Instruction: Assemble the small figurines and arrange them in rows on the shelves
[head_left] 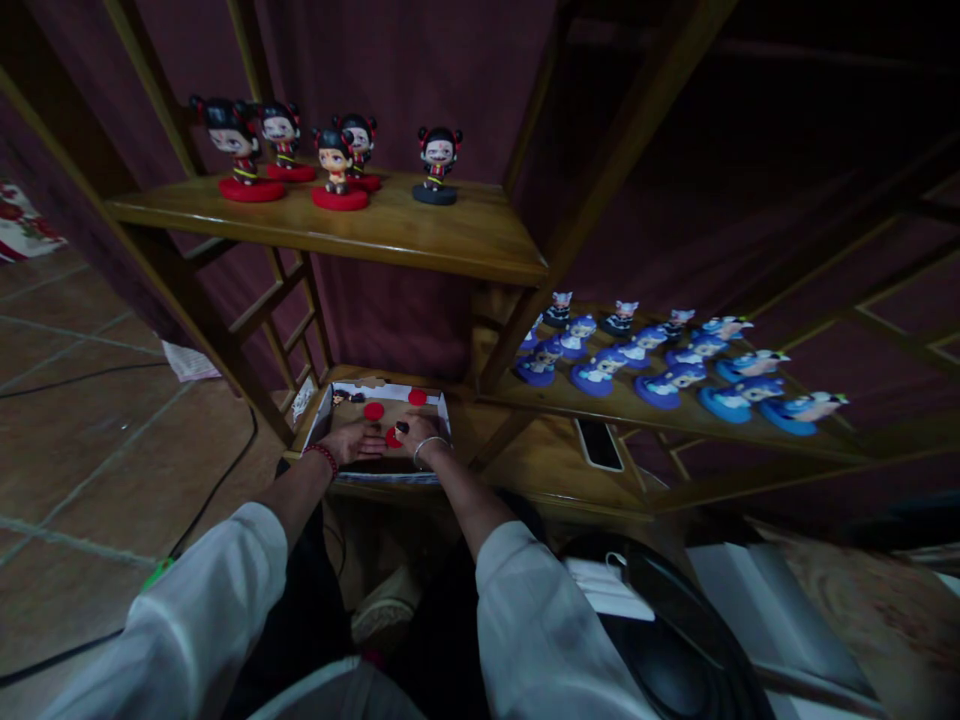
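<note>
A shallow cardboard box with white inner walls (379, 392) sits on a low wooden shelf in front of me. Red discs lie in it, one (373, 411) at the middle and one (417, 397) at the back. A third red disc (393, 438) lies between my hands. My right hand (424, 435), with a silver bangle, pinches a small black piece (403, 427) just above that disc. My left hand (352, 442), with a red bead bracelet, lies flat and open, its fingertips close to the third disc. A small dark figurine (346, 397) lies at the box's far left.
Above the box, a wooden shelf (322, 225) holds several bobblehead dolls on red or black bases. To the right, another shelf (675, 415) holds several blue-based figurines. A phone (598, 445) lies below it. Cables cross the tiled floor (97, 470) at left.
</note>
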